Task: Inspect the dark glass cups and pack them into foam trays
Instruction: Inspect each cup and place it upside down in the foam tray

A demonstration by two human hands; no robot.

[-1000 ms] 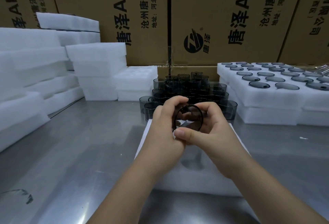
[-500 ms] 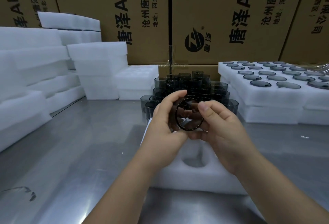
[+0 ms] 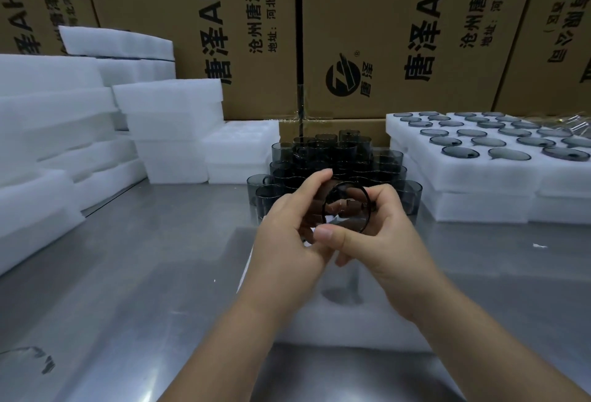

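Two hands hold one dark glass cup (image 3: pixel 347 209) just above the foam tray (image 3: pixel 307 326), its open mouth turned toward the camera. The left hand (image 3: pixel 284 238) curls its fingers round the cup's left wall. The right hand (image 3: pixel 387 241) pinches it, thumb on the near rim and fingers behind. Beyond the tray stands a cluster of unpacked cups (image 3: pixel 335 152), and to the tray's right sit filled trays (image 3: pixel 473 174). To inspect well, I judge the cup should be rolled slowly at the fingertips, checking rim and base against the light, low over the foam.
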